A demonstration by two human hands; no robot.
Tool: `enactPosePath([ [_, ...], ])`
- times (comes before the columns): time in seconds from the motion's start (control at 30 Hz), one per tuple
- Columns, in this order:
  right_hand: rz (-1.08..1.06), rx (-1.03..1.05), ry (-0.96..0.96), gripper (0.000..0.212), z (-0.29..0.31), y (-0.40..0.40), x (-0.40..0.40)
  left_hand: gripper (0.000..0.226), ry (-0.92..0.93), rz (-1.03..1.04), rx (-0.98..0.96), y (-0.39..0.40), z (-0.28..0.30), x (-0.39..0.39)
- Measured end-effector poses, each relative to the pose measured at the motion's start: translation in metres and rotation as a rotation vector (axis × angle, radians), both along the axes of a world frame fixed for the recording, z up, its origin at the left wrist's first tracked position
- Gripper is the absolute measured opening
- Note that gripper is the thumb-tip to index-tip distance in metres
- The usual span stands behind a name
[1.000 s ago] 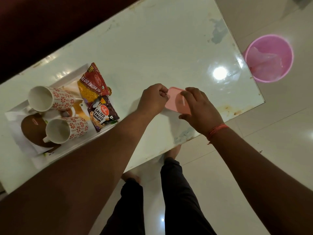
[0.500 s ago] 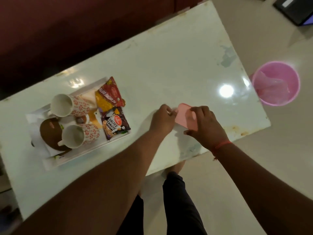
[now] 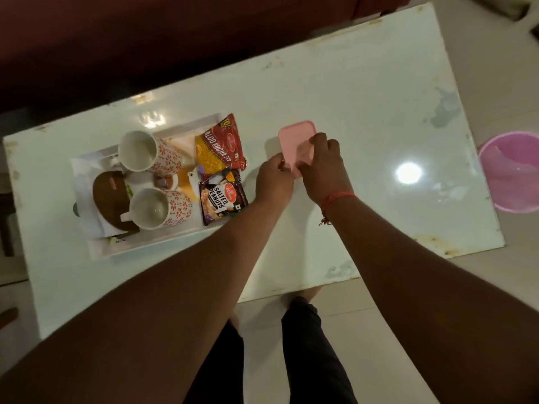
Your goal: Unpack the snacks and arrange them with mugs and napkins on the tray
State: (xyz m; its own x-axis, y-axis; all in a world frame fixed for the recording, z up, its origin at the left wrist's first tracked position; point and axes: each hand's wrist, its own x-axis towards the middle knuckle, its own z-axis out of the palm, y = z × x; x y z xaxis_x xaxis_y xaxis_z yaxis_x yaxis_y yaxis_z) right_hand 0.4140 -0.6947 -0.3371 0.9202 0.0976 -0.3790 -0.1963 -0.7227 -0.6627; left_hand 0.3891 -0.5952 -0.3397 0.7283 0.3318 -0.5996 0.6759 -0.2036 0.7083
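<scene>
A flat pink rectangular box (image 3: 294, 138) lies on the white table (image 3: 350, 91), just right of the tray. My left hand (image 3: 274, 182) pinches its near left corner and my right hand (image 3: 322, 167) presses on its top and near edge. On the white tray (image 3: 140, 246) at the left two floral mugs (image 3: 145, 151) (image 3: 159, 208) lie on their sides. A red and yellow snack packet (image 3: 220, 147) and a salted peanuts packet (image 3: 220, 196) rest at the tray's right end. A brown oval thing (image 3: 109, 199) sits on white paper there.
A pink bucket (image 3: 510, 173) stands on the floor past the table's right end. A dark maroon sofa (image 3: 145, 39) runs along the far side. My legs and feet are below the table's near edge.
The view has swung so the tray sits nearer the middle. Both hands stay on the pink box, which now lies closer to the tray, with my right hand further over its top.
</scene>
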Motion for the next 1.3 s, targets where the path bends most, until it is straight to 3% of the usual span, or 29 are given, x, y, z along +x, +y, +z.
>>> enactPosePath([
  [0.4,-0.078,0.049,0.016,0.043,-0.001,0.001,-0.004,0.029,0.007,-0.058,0.149,0.003,-0.007,0.005],
  [0.73,0.031,-0.048,-0.011,0.048,0.0,-0.002,-0.008,0.029,0.073,-0.108,0.234,0.004,0.002,0.004],
  [0.83,0.021,-0.114,-0.137,0.059,0.008,-0.003,-0.014,0.033,0.017,-0.185,0.465,0.012,0.016,-0.005],
  [0.93,0.042,-0.184,-0.277,0.058,0.016,0.005,-0.026,0.03,-0.165,-0.324,0.666,0.026,0.034,-0.021],
  [1.1,0.181,-0.243,-0.299,0.061,0.035,0.038,-0.056,0.035,-0.338,-0.549,0.96,0.073,0.064,-0.06],
  [1.3,0.342,-0.247,-0.29,0.073,0.066,0.1,-0.097,0.066,-0.216,-0.625,1.163,0.178,0.095,-0.13],
])
